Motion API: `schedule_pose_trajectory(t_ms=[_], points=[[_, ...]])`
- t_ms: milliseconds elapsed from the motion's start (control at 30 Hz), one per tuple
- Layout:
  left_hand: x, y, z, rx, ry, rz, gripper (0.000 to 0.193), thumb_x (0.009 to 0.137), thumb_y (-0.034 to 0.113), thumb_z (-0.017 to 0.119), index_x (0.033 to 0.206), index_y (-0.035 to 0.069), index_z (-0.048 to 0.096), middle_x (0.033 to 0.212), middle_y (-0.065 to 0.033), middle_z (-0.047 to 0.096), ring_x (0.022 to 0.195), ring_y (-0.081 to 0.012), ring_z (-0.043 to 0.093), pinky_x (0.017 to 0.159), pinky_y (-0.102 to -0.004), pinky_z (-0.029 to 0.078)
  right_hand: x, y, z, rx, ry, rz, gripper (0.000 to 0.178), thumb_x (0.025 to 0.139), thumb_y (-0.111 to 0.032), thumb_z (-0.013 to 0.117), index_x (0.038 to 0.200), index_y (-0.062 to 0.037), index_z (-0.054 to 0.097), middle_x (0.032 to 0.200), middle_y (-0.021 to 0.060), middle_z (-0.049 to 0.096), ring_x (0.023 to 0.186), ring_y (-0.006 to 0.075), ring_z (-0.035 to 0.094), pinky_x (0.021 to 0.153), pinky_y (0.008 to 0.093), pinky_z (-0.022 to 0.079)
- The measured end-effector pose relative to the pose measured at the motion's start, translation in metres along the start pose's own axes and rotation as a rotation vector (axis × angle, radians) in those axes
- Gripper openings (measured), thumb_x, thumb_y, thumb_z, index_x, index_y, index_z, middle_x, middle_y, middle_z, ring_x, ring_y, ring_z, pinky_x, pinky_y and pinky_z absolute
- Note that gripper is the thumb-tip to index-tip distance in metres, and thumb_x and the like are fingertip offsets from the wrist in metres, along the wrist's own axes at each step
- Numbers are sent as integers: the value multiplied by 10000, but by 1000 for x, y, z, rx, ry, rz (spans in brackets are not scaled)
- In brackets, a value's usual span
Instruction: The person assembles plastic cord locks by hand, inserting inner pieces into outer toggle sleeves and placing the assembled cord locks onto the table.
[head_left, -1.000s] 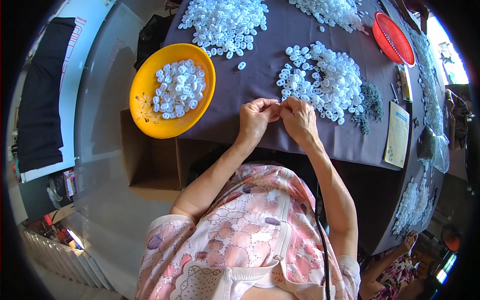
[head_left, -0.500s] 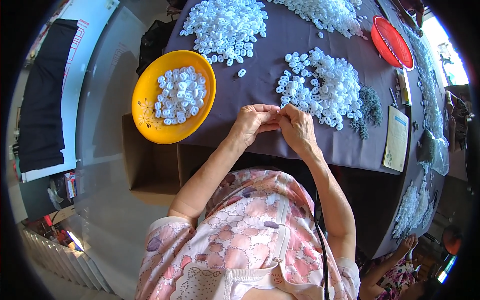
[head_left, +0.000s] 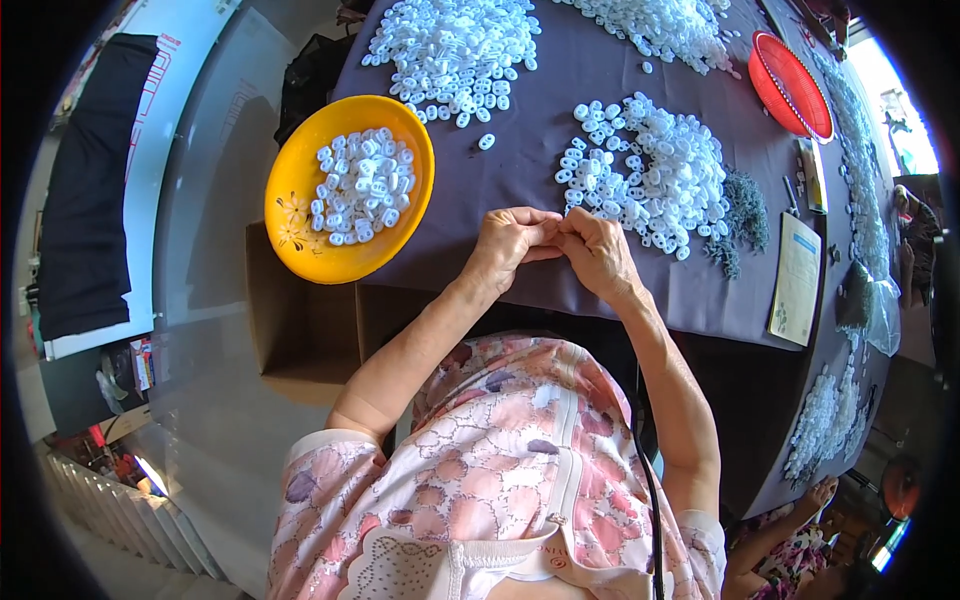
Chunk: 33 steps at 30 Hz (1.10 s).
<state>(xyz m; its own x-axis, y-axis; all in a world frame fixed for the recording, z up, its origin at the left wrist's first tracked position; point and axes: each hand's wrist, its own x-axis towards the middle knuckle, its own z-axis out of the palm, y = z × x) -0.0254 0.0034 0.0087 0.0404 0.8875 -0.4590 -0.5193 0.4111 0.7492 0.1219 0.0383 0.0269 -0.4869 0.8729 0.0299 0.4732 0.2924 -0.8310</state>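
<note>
My left hand (head_left: 508, 246) and right hand (head_left: 604, 256) are pinched closed, fingertips meeting over the grey surface (head_left: 505, 180); I cannot tell what they grip. The white pieces (head_left: 682, 172) lie heaped just beyond my right hand.

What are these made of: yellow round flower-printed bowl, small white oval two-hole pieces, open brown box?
Yellow round flower-printed bowl: probably plastic, smooth, perhaps glossy; even, saturated colour.
Small white oval two-hole pieces: likely moulded plastic, smooth; near-identical shapes.
Open brown box: looks like cardboard, matt; plain brown, thin flat walls.
</note>
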Motion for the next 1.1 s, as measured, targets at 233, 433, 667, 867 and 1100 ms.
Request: schedule_pose_trajectory(t_ms=[233, 433, 667, 867, 1100], points=[[-2, -6, 3, -48, 46, 35, 151, 859, 79, 594, 953, -25, 651, 871, -97, 660, 762, -164, 649, 714, -283, 563, -7, -2, 12, -13, 146, -28, 61, 775, -66, 543, 754, -10, 532, 666, 173, 601, 637, 349, 609, 563, 386, 476], [-4, -10, 2, -51, 55, 73, 143, 845, 61, 607, 956, -13, 659, 882, -89, 665, 768, -145, 647, 727, -267, 555, -10, -8, 20, -119, 235, -52, 41, 786, -46, 516, 761, -15, 526, 679, 172, 601, 639, 361, 600, 568, 412, 474], [-7, -14, 5, 47, 69, 154, 159, 846, 17, 581, 987, -21, 643, 915, -99, 662, 821, -148, 643, 768, -272, 536, -12, -14, 16, -152, 215, 8, 76, 773, -58, 513, 726, -8, 544, 665, 181, 601, 639, 365, 599, 579, 417, 473], [-8, -19, 4, 182, 28, 264, 181, 826, -16, 590, 997, -29, 647, 930, -98, 662, 828, -128, 632, 780, -255, 529, -2, -5, -1, 180, 13, 357, 115, 710, -65, 545, 737, 13, 625, 622, 123, 608, 532, 202, 594, 520, 314, 478], [-12, -17, 4, 245, -4, 306, 193, 825, 0, 601, 1009, -42, 641, 933, -96, 661, 822, -126, 626, 777, -238, 520, 7, -3, -12, 576, -177, 626, 50, 683, -30, 574, 712, -12, 611, 561, 0, 512, 470, 74, 471, 438, 244, 461]])
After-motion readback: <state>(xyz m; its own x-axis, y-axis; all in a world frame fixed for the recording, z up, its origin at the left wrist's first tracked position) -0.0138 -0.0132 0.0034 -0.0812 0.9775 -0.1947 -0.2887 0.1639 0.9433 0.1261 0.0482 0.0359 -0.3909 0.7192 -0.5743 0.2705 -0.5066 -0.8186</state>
